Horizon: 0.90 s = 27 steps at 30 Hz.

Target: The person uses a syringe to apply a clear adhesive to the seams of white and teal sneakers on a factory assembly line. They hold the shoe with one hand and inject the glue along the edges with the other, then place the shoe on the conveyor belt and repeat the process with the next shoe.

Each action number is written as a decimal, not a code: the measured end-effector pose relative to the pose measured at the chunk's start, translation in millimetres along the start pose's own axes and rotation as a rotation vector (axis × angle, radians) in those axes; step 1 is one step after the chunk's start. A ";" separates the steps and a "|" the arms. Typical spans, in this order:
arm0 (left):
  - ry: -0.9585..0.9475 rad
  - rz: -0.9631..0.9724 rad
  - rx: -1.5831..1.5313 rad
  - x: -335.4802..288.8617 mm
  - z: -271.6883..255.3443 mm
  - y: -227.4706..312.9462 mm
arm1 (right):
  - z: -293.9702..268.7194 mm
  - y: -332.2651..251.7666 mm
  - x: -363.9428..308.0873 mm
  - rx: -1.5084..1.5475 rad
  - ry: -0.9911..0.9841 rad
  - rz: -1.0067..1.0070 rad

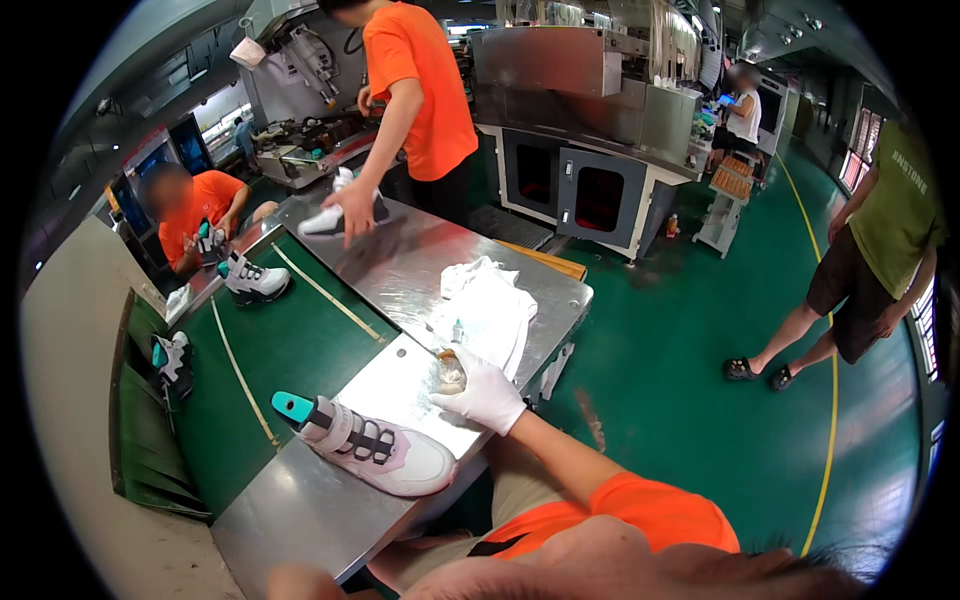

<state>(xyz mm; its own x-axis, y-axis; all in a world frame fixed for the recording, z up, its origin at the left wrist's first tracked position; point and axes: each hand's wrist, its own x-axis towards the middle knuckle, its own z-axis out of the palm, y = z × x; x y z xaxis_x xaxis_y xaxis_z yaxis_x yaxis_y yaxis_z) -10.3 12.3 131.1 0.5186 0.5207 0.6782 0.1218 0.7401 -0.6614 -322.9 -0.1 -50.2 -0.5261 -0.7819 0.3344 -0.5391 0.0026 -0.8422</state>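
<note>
The right hand, in a white glove, is over the near edge of the worktop. Its fingers are curled around a small pale lump; the exact kind of object is too small to tell. The left hand cannot be made out, and the state of its fingers cannot be told.

A white and grey shoe with a turquoise tab stands upright on the worktop, its toe at the near edge, just beside the right hand. A white cloth lies crumpled near the right corner, with a small bottle beside it. A green belt to the left carries a second shoe. Toward the far edge, a co-worker in orange reaches over another white shoe.
</note>
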 end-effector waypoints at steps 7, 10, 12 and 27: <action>-0.951 -0.046 0.313 -88.0 -18.1 12.0 | 19.2 -8.9 4.5 0.070 -0.038 -0.055; -1.384 -0.414 0.230 -131.6 -6.7 -37.2 | -10.2 -5.2 -14.0 0.099 -0.090 0.024; -1.587 -0.737 0.210 -134.1 -12.9 -81.7 | -28.5 -17.8 -24.3 0.107 -0.129 0.094; -1.562 -0.933 0.508 -96.2 -127.6 -12.5 | -70.5 -11.0 -29.2 0.229 -0.358 0.259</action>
<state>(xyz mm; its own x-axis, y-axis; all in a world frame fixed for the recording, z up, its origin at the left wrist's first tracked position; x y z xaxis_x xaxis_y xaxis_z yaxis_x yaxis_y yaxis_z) 46.3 -101.4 33.3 -0.7230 -0.4169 0.5509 -0.5068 0.8620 -0.0129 -347.9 66.7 -20.9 -0.3434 -0.9387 -0.0306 -0.2415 0.1197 -0.9630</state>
